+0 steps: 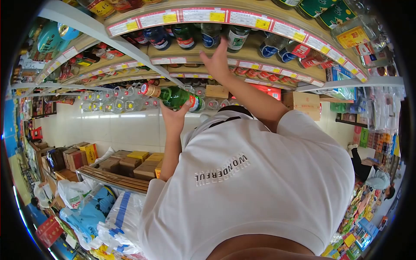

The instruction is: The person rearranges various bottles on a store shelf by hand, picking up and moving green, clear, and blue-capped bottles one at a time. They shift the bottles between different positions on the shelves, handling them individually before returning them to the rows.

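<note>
My left hand is wrapped round a green glass bottle with an orange-red and gold cap. The bottle lies tilted nearly flat, its cap pointing left and its red and white label by my fingers. Higher up, my right hand reaches to the front of a shelf, thumb and fingers apart, nothing in its grip. Its fingertips overlap the space between a clear bottle with a blue label and a bottle with a white and green label. A green bottle with a red label stands left of these.
Price strips run along the shelf edges. Large clear jugs stand on the floor beyond the shelves, near a cardboard box. Cartons and plastic bags are at lower left. Another person is at far right.
</note>
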A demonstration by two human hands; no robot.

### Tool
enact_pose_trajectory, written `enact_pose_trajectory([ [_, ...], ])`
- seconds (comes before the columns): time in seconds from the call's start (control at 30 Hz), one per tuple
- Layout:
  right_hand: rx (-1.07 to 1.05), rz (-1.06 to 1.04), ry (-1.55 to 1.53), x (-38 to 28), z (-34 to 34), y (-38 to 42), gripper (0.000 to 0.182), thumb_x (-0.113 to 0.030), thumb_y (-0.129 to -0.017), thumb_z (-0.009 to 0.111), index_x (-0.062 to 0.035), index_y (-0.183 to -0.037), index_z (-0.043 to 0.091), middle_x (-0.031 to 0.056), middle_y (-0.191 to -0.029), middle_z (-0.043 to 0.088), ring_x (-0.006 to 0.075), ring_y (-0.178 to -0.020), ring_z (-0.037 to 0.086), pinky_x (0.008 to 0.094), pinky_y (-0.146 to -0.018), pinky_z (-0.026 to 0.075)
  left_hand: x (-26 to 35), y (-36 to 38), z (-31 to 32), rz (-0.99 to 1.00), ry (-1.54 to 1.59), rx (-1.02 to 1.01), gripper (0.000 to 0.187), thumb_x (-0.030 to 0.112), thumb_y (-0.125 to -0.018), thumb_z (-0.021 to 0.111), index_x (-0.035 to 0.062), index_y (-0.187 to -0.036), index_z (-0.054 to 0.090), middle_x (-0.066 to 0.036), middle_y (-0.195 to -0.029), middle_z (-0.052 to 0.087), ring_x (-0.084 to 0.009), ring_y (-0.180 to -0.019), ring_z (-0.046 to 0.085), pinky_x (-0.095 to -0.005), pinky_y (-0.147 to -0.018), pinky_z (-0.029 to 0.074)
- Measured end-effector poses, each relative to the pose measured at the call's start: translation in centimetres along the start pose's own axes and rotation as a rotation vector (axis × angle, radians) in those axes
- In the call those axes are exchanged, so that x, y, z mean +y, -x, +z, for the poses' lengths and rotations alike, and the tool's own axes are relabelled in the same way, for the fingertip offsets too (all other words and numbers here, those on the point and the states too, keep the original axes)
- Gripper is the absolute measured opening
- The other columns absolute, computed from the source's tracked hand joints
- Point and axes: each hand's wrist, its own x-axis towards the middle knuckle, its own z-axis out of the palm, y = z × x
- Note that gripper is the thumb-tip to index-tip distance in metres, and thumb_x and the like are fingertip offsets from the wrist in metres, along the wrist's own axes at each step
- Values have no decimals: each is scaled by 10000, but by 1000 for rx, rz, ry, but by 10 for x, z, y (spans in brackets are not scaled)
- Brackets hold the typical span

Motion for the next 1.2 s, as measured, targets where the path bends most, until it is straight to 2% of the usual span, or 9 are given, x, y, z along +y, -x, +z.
enact_pose_trajectory([
  [0.17, 103, 60, -68, 8, 25, -34, 1024, -237, -778, 839, 111, -1488, 188, 370, -1396, 370, 526, -1301, 399, 512, -1106, 355, 0, -5, -17, -16, 6, -3, 672, 18, -785, 816, -3, -1335, 432, -118, -1185, 613, -204, -1029, 640, -335, -920, 528],
  [0.3, 106, 264, -16, 27, 38, -43, 1033, -280, -735, 859, 93, -1466, 231, 388, -1332, 474, 555, -1129, 561, 556, -926, 498, 1, -11, -24, 89, -22, 20, 575, 25, -825, 781, 3, -1303, 462, -110, -1120, 641, -182, -924, 656, -323, -808, 557],
  [0.33, 122, 250, 53, 30, 40, -44, 1024, -276, -718, 868, 86, -1451, 252, 369, -1205, 577, 546, -1028, 618, 554, -833, 535, 0, -13, -26, 127, -24, 31, 526, 30, -846, 764, 7, -1287, 478, -105, -1085, 656, -171, -868, 666, -318, -752, 572],
  [0.43, 57, 302, 40, 24, 35, -47, 1001, -267, -703, 877, 92, -1422, 280, 338, -1091, 634, 534, -995, 633, 532, -811, 545, 6, -22, -38, -26, 52, -76, 597, 15, -807, 789, -13, -1305, 460, -111, -1137, 640, -185, -992, 648, -331, -912, 531],
  [0.5, 109, 157, 93, 32, 39, -51, 913, -248, -656, 905, 96, -1305, 363, 328, -1002, 645, 515, -918, 645, 515, -779, 544, 12, -23, -41, -94, 108, -79, 527, 18, -824, 771, -8, -1274, 498, -95, -1109, 658, -173, -976, 651, -331, -905, 532],
  [0.8, 60, 146, 157, 5, 19, -53, 830, -305, -664, 872, 80, -1232, 406, 309, -994, 649, 485, -933, 655, 504, -802, 544, 9, -45, -34, 9, 162, -101, 511, 24, -817, 778, 1, -1263, 527, -86, -1100, 670, -169, -998, 644, -319, -900, 528],
  [0.9, -56, 297, 157, -18, 0, -56, 822, -326, -667, 869, 73, -1233, 426, 304, -1021, 663, 480, -954, 663, 495, -817, 546, 7, -55, -39, -89, 92, -200, 519, 20, -813, 779, 1, -1266, 526, -87, -1115, 672, -166, -1009, 645, -321, -906, 532],
  [1.1, -293, 443, 116, -32, -41, -29, 818, -330, -675, 856, 84, -1258, 458, 295, -1077, 675, 432, -993, 687, 460, -850, 555, 17, -66, -22, -12, -29, -289, 500, 6, -829, 747, 14, -1283, 540, -75, -1124, 676, -161, -1001, 646, -315, -882, 530],
  [1.2, -375, 419, 120, -33, -68, 5, 825, -309, -703, 854, -1, -1352, 448, 236, -1117, 683, 374, -1011, 689, 430, -870, 543, 17, -74, -7, 29, -10, -306, 509, 45, -796, 802, -4, -1230, 542, -83, -1102, 675, -163, -986, 645, -326, -903, 526],
])
